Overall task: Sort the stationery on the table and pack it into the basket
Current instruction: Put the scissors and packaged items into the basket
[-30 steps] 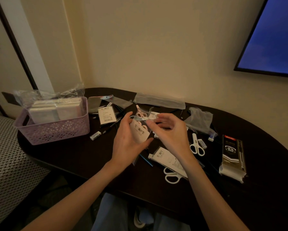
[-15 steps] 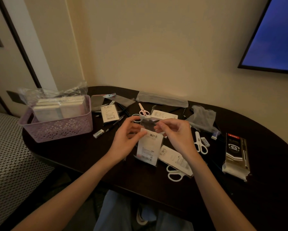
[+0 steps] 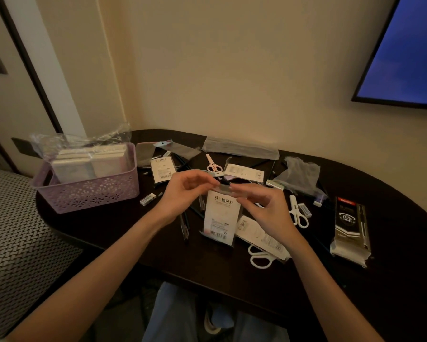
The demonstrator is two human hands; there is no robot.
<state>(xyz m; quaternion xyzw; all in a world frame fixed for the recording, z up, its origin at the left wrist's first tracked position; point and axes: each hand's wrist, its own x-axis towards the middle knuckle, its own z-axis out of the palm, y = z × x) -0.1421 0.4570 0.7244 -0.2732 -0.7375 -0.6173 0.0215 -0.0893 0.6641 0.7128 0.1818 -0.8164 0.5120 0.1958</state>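
White card in a clear sleeve, the packet hangs upright between both hands above the worktop, long axis vertical. Left hand and right hand each close their grip in a pinch on its top edge. The lilac basket sits well to the left, nearer the left hand, already holding wrapped pads. What the packet contains is hard to make out, and the fingertips blur at its top edge.

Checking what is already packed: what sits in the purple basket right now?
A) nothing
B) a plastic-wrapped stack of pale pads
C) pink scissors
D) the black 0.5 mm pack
B: the purple basket holds a plastic-wrapped stack of pale pads; the pink scissors and black 0.5 mm pack lie on the table.
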